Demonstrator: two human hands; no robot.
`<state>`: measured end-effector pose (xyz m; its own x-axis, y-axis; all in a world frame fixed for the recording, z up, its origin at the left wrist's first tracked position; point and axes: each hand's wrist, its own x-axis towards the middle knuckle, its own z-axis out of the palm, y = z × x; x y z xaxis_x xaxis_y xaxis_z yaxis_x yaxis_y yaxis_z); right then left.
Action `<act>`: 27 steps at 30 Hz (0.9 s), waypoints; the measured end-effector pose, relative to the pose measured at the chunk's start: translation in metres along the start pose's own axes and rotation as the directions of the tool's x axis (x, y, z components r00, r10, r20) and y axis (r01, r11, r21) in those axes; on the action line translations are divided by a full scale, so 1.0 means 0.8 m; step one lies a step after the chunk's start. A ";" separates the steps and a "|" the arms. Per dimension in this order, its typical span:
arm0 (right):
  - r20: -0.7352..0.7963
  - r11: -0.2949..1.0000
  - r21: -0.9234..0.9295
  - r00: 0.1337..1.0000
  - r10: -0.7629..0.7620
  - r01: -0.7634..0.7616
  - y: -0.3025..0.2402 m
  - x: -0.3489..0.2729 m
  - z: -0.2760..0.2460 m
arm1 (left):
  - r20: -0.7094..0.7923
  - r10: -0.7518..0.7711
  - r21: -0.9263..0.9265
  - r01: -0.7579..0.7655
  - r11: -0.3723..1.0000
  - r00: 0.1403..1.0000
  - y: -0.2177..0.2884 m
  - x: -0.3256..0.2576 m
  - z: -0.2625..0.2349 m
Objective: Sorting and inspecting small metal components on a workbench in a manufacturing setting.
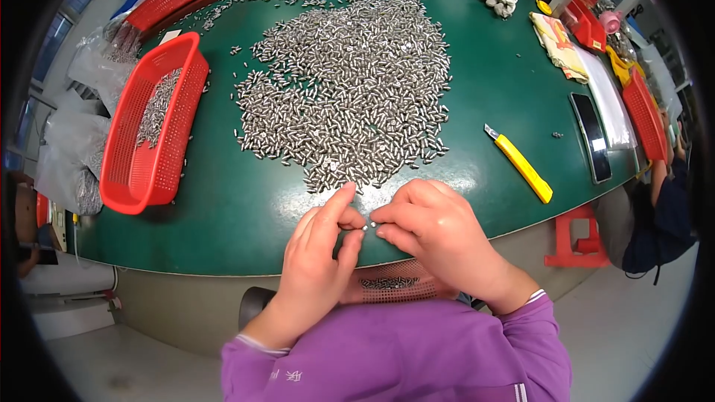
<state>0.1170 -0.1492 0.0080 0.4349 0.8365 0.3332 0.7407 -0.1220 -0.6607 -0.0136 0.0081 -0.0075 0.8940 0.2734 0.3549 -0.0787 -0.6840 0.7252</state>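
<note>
Left hand (319,242) and right hand (436,223) just apart, fingertips of each pinching small metal piece (365,228); heap (354,89) just beyond; red basket (177,156) leftward; yellow cutter (523,167) rightward.

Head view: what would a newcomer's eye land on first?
The big heap of small silvery metal parts sprawled over the middle of the green table. Next, the bright red perforated basket at left with more parts inside, and the yellow cutter lying at right. Just below the heap, the left hand and right hand nearly meet, tiny bright pieces at their fingertips.
</note>
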 end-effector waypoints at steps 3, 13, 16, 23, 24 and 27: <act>0.014 1.000 0.011 1.000 0.000 0.000 -0.001 0.001 -0.001 | 0.009 -0.020 -0.030 0.021 0.999 1.000 0.000 -0.001 -0.001; 0.036 0.997 -0.001 0.997 -0.074 0.074 0.001 0.006 0.000 | 0.034 -0.065 -0.093 0.068 0.993 0.997 0.000 -0.001 -0.005; 0.049 0.997 -0.001 0.995 -0.083 0.083 0.000 0.007 -0.001 | 0.024 -0.061 -0.088 0.063 0.994 0.998 0.000 -0.001 -0.002; 0.032 0.999 0.005 0.998 -0.048 0.048 -0.004 0.008 -0.002 | 0.028 -0.030 -0.099 0.033 0.995 0.999 -0.003 0.000 0.000; 0.041 0.999 0.017 0.998 -0.046 0.045 -0.003 0.008 -0.002 | 0.042 -0.017 -0.088 0.020 0.996 0.999 -0.004 0.000 -0.001; 0.059 0.998 0.019 0.996 -0.063 0.062 -0.007 0.012 -0.001 | 0.014 -0.090 -0.186 0.092 0.978 0.996 -0.001 -0.003 -0.004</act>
<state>0.1175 -0.1411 0.0151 0.3560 0.8728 0.3339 0.7567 -0.0596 -0.6511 -0.0169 0.0098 -0.0069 0.9036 0.3247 0.2795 -0.0773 -0.5182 0.8518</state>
